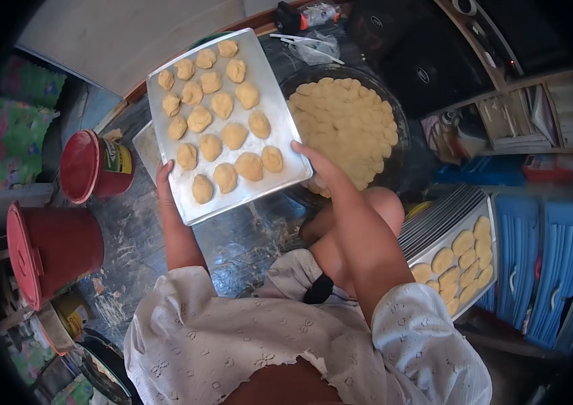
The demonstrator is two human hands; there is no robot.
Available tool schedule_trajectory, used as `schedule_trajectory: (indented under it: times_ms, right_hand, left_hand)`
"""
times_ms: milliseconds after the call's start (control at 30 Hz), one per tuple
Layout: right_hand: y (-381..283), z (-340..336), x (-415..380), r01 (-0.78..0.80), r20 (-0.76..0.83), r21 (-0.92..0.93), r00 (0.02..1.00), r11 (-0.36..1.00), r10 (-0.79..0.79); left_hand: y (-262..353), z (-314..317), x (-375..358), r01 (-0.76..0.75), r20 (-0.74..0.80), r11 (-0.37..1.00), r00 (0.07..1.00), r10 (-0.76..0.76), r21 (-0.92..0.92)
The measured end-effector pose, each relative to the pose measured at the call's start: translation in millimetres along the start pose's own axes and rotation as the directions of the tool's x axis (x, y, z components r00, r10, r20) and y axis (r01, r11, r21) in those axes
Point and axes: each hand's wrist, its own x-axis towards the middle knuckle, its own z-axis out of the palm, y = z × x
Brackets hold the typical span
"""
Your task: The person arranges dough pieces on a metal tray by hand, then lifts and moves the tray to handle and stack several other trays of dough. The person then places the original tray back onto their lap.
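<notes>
- Dark floor (138, 253), scuffed and streaked pale, runs under everything; dark border round the view.
- Far left: green floral cloth (16, 135), bunched.
- Left: two red buckets. Farther red bucket (84, 165) has a yellow-green label; nearer red bucket (67, 243) lies with its lid side turned leftward.
- Near left, below them: yellow tub (72, 315), partly hidden.
- Left hand (166, 181): clamped on the tray's left edge, toward its near corner.
- Centre, slightly left: metal tray (293, 170), held between both hands, tilted in view. On it, dough lumps (222, 105), twenty, set out in rough rows of four, mostly apart, surfaces uneven.
- Right hand (318, 164): clamped on the tray's right edge, thumb over the rim.
- Far centre, beyond the tray: clear plastic bag (323, 48) with white sticks by it.
- Right of the tray: round dark basin (403, 128), a mass of dough pieces (344, 125) packed touching inside; tray overlaps it in view.
- Far right of centre: black cases (421, 61) side by side.
- Right, near: tray stack (445, 209); flattened dough pieces (467, 258) lie close together on a tray there.
- Far right: shelf (519, 145) with papers; blue folders (563, 263) nearer.
</notes>
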Motion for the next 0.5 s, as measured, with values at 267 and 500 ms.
schedule_trajectory:
  times_ms: [267,500]
  right_hand:
    - [15,12,23,0.219,-0.030,0.106,0.976,0.970,-0.216]
    - [-10,6,51,0.310,-0.223,0.164,0.936,0.936,-0.271]
  left_hand:
    - [3,-15,75,-0.055,-0.050,0.997,0.997,0.058,0.055]
    - [-5,6,103,-0.079,-0.040,0.994,0.996,0.082,0.078]
